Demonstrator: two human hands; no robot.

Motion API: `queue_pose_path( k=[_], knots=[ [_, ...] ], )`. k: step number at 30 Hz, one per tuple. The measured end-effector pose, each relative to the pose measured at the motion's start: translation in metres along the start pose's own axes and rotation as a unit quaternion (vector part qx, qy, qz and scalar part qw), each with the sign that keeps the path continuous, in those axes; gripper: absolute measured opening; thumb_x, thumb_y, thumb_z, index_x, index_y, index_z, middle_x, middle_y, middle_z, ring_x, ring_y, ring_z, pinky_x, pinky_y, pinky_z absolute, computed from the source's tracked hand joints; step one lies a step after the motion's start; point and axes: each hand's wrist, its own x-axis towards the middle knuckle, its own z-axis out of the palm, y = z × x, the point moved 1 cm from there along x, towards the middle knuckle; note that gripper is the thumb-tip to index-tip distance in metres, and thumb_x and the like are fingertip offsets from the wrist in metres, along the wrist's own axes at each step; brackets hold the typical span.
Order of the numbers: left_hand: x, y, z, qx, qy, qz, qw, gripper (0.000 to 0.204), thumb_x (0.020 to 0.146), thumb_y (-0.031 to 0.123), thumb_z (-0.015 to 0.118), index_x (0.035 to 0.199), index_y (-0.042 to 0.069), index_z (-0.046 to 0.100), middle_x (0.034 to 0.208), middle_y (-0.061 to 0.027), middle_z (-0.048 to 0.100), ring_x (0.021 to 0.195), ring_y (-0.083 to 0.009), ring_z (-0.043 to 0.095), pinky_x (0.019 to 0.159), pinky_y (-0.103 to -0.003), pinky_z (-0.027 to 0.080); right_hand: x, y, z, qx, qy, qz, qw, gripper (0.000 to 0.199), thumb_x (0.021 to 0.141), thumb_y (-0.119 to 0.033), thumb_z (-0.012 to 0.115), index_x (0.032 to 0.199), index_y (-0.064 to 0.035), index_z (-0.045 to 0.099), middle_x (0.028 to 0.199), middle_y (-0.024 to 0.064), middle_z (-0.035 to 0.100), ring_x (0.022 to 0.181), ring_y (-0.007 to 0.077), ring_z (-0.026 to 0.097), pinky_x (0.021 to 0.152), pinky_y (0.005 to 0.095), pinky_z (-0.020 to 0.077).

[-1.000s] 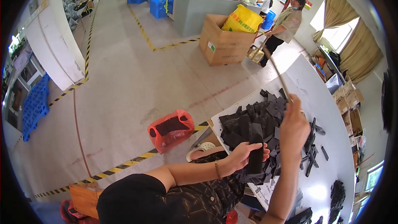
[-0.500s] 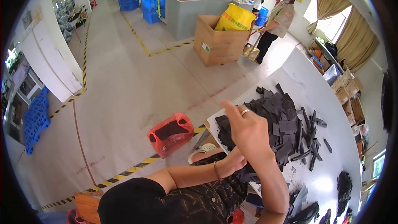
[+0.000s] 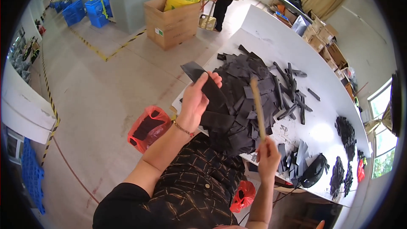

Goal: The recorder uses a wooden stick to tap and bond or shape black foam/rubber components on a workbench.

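As your left hand [image 3: 196, 101] pinches black strip [image 3: 215, 95], your right hand [image 3: 268, 157] wraps round lower end of tan stick [image 3: 258, 112]. Strip over left side of dark pile [image 3: 237, 121], pile on white table [image 3: 328, 101]; red bag [image 3: 157, 135] farther left, on floor [image 3: 110, 80].

Over on the tabletop [image 3: 263, 42] there, strips [image 3: 243, 110] lie heaped, scattered pieces [image 3: 292, 85] to their right; left, a bag [image 3: 157, 140] on the floor [image 3: 101, 97].

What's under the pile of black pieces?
The black pile lies on the white table, which shows beside it. The lower pieces and the table directly beneath are covered, so whether anything else lies there cannot be seen.
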Motion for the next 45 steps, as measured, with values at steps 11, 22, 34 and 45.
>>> queue_pose_path(
  k=[11, 22, 34, 45],
  knots=[
    [0.010, -0.029, 0.012, 0.036, 0.009, -0.047, 0.998, 0.020, 0.099, 0.017, 0.056, 0.108, -0.001, 0.060, 0.104, -0.0122, 0.067, 0.098, -0.0251, 0.067, 0.090, -0.040, 0.056, -0.041, 0.046, -0.004, -0.053, -0.030, -0.034, 0.998, 0.022, 0.094, -0.008, 0.060, 0.114, 0.0006, 0.065, 0.067, 0.0013, 0.061, 0.061, 0.0062, 0.055, 0.056, 0.0225, 0.0421],
    [-0.082, -0.087, 0.038, 0.114, -0.051, -0.088, 0.988, 0.027, 0.100, 0.019, 0.055, 0.114, -0.004, 0.059, 0.106, -0.0158, 0.068, 0.098, -0.0262, 0.067, 0.088, -0.039, 0.055, 0.004, 0.030, 0.042, -0.032, -0.013, -0.085, 0.996, 0.035, 0.094, -0.004, 0.055, 0.128, -0.0029, 0.048, 0.070, 0.0104, 0.061, 0.063, 0.0179, 0.063, 0.060, 0.0300, 0.0484],
    [-0.073, -0.073, 0.027, 0.106, 0.004, -0.113, 0.988, 0.034, 0.097, 0.032, 0.060, 0.104, -0.001, 0.063, 0.079, -0.0119, 0.069, 0.068, -0.0241, 0.069, 0.065, -0.037, 0.058, -0.002, 0.032, 0.093, 0.019, 0.061, -0.115, 0.991, 0.019, 0.093, 0.000, 0.056, 0.111, 0.0034, 0.054, 0.087, 0.0198, 0.067, 0.080, 0.0238, 0.068, 0.072, 0.0333, 0.0530],
    [-0.056, -0.056, 0.010, 0.123, -0.013, -0.086, 0.989, 0.028, 0.097, 0.027, 0.063, 0.088, 0.000, 0.064, 0.057, -0.0019, 0.053, 0.038, -0.0080, 0.041, 0.035, -0.022, 0.026, -0.086, 0.060, 0.071, -0.073, -0.070, -0.044, 0.994, 0.013, 0.099, -0.010, 0.050, 0.092, -0.0010, 0.054, 0.058, 0.0079, 0.053, 0.049, 0.0173, 0.053, 0.047, 0.0325, 0.0416]
  ],
)
